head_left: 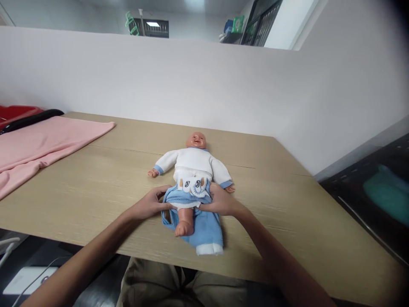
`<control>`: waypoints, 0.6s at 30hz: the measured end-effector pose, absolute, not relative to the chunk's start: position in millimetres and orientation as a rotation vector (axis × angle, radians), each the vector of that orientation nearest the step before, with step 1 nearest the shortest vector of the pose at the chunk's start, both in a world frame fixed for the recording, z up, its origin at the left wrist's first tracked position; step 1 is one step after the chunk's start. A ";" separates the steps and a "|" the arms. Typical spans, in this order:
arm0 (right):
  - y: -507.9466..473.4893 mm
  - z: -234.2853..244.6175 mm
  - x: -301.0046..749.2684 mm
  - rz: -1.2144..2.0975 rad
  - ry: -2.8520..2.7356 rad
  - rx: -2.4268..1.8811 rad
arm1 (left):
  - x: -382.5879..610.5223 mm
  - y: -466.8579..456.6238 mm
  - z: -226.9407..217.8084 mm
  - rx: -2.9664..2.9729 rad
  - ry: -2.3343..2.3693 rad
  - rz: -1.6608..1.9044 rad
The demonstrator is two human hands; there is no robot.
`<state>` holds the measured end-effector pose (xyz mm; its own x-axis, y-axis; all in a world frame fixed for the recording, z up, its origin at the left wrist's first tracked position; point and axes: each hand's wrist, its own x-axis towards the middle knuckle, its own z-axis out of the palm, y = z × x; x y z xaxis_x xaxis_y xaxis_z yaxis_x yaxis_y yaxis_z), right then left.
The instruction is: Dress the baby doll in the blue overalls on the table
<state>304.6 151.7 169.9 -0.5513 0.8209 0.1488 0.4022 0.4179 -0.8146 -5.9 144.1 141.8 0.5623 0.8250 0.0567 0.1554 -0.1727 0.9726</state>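
A baby doll (196,140) lies on its back on the wooden table, its head toward the wall. It wears a white top (194,161) with blue cuffs. Blue trousers (207,228) are bunched around its hips, with an animal-face patch (193,185) at the front. One bare foot (184,224) sticks out, while the other leg lies inside a trouser leg with a white cuff. My left hand (153,202) grips the trousers' edge at the left, thumb on top. On the right side, my right hand (220,200) pinches the same garment's edge near the patch.
A pink cloth (47,145) covers the table's left side, beside a red container (19,113) with a black edge. A white wall (159,81) rises behind the table (111,179). At the right stands a dark object (377,192) with something teal inside.
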 end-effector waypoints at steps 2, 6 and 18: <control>156.0 168.5 311.9 1.111 -2.108 -1.121 | -8.3 154.1 133.8 1.562 0.803 0.722; 152.0 155.9 328.1 1.342 -1.938 -1.070 | -15.6 163.8 122.7 1.463 0.756 0.791; 136.0 146.3 347.4 1.582 -1.672 -0.892 | 5.7 168.5 176.4 1.977 1.037 0.878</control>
